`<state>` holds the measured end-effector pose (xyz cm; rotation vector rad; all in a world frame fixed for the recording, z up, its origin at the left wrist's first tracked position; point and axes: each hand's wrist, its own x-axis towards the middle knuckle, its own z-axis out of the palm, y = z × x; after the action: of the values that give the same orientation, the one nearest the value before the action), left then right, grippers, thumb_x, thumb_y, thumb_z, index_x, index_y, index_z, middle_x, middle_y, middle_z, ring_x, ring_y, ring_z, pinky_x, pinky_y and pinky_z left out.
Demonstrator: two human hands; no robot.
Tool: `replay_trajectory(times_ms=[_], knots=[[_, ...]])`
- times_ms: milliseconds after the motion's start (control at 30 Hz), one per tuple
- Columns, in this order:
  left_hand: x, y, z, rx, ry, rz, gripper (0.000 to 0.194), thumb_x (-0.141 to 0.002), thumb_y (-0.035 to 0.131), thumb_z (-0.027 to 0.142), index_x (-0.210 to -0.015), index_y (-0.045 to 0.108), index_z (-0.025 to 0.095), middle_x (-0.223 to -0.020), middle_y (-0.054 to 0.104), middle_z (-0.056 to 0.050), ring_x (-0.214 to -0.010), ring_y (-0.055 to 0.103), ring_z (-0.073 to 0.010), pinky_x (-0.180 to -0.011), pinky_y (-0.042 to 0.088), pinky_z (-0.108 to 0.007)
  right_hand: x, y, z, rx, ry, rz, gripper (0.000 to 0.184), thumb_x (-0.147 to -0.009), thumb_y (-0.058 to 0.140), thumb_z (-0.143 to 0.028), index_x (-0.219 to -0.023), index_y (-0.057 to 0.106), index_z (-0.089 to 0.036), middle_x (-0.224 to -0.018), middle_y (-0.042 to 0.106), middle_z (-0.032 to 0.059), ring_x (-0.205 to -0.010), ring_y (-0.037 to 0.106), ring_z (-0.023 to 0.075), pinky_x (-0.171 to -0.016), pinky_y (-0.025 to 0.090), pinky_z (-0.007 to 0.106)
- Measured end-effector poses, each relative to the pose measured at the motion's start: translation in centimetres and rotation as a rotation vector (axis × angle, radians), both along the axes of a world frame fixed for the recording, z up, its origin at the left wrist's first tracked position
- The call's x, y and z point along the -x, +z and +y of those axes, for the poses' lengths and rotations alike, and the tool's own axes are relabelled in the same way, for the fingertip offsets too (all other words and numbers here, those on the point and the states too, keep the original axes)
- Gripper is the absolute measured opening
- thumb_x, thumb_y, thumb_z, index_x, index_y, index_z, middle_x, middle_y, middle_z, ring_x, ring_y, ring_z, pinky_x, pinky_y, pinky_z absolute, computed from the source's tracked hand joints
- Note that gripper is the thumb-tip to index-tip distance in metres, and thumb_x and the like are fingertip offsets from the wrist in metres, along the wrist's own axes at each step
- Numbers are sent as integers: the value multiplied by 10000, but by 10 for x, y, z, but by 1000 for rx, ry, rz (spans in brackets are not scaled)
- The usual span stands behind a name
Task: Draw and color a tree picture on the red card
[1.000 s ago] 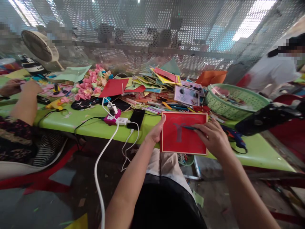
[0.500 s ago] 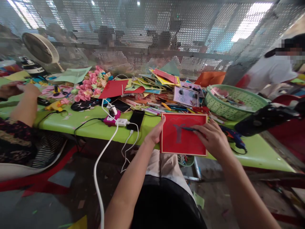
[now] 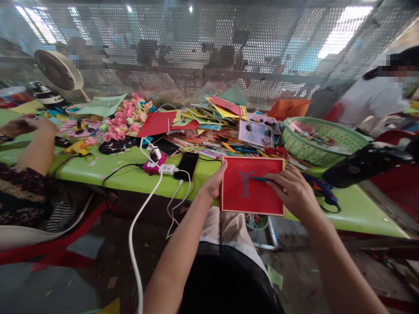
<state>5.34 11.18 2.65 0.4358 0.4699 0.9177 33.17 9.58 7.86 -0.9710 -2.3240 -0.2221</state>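
Observation:
My left hand (image 3: 214, 183) grips the left edge of a red card (image 3: 258, 196) held at the near edge of a green table (image 3: 131, 172). A dark purple tree-like shape (image 3: 244, 182) is drawn on the card. My right hand (image 3: 293, 192) pinches a blue pen (image 3: 260, 178), its tip on the card beside the shape. My lap, in pale and black cloth, is below the card.
Behind the card lie a heap of coloured paper (image 3: 212, 113), pens, pink paper flowers (image 3: 122, 117), a black phone (image 3: 187, 164) with white cables, and a green basket (image 3: 322, 139). A glue gun (image 3: 322, 189) lies to the right. Another person's arm (image 3: 36, 144) rests at left; a person in white stands far right.
The pen tip has shifted slightly on the card. Both hands and the card have otherwise stayed in place; the view has drifted a little.

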Motion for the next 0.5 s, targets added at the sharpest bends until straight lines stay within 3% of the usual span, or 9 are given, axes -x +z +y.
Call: replay_trajectory(times_ms=[500], knots=[[-2,11,-6,46,72,84,634,-1199,424,605,-1398,801,136,-1100,888,-163,-1029,876,-313,-1020,670,-428,3,1,2,-2,-16,-1,307,-1135,553,-321,-1267,829,-298,-954,791,74,-900,693,292,-1077,536,568]])
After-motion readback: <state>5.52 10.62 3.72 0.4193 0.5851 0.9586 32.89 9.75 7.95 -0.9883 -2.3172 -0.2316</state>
